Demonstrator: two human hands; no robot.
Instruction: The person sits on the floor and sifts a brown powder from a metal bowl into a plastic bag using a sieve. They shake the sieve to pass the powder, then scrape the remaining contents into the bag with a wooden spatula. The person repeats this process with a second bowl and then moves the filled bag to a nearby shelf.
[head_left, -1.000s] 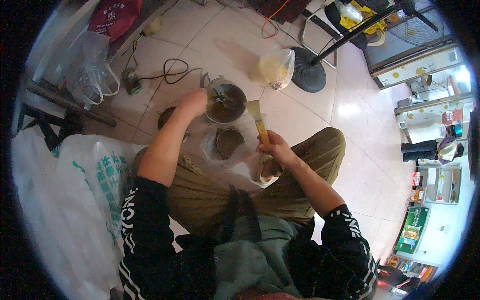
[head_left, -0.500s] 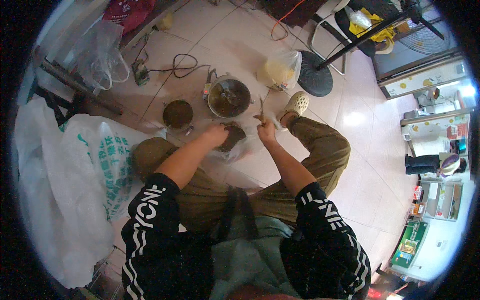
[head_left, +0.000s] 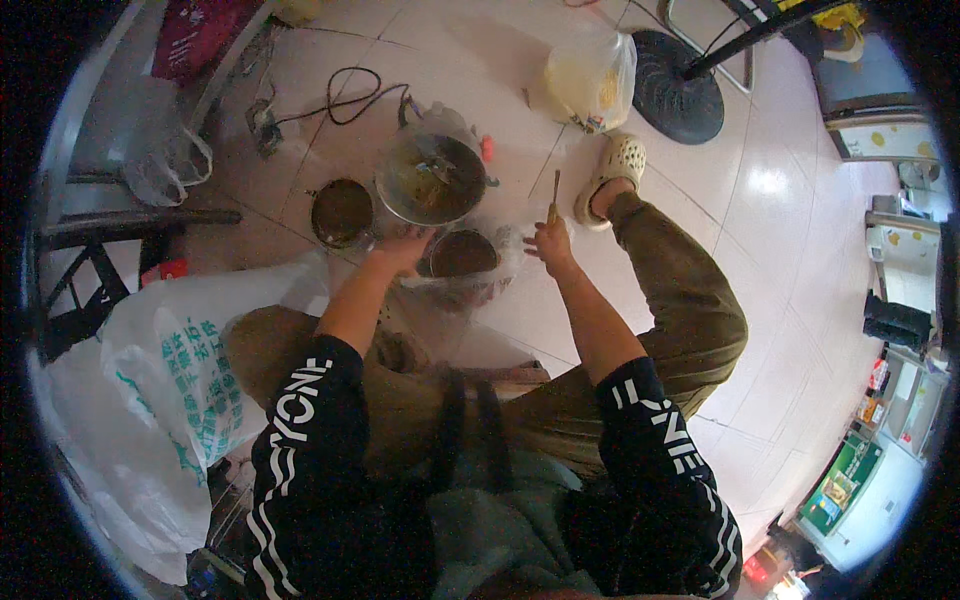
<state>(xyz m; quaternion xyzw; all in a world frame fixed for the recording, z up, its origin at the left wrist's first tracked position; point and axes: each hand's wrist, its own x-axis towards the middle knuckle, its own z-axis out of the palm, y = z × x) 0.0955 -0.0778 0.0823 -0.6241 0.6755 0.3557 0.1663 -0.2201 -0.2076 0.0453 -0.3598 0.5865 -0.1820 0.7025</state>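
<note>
Red bag: the dark red bag (head_left: 205, 35) is at the upper left edge, partly cut off.
Clear bag: beneath it hangs a thin see-through bag (head_left: 165, 170) with loop handles.
White sack: a large sack (head_left: 195, 375) with green print lies by the person's left knee.
Cord: a black cord (head_left: 352, 96) curls over the tiled floor (head_left: 790, 225) toward the pot.
Left bowl: a small round bowl (head_left: 371, 213) of dark brown stuff stands on the floor, just left of the pot.
Left hand: the hand (head_left: 402, 250) reaches to the left side of the middle bowl, below the pot; its fingers are blurred, and whether they grip anything I cannot tell.
Pot: a wide metal pot (head_left: 391, 178) stands behind the bowls, its dark, partly shiny contents unclear.
Middle bowl: a small bowl (head_left: 464, 231) of brown stuff sits between the two hands, with clear plastic (head_left: 508, 255) around it.
Right hand: this hand (head_left: 547, 243) has thumb and some fingers closed on a scraper (head_left: 556, 190), other fingers spread toward the plastic; the blade points away from the person, nearly edge-on.
Yellow bag: a see-through bag (head_left: 592, 82) with pale yellow contents rests on the floor.
Shoe: a cream clog (head_left: 622, 160) with holes is on the person's right foot.
Stand: a black round base (head_left: 678, 88) lies beyond the yellow bag.
</note>
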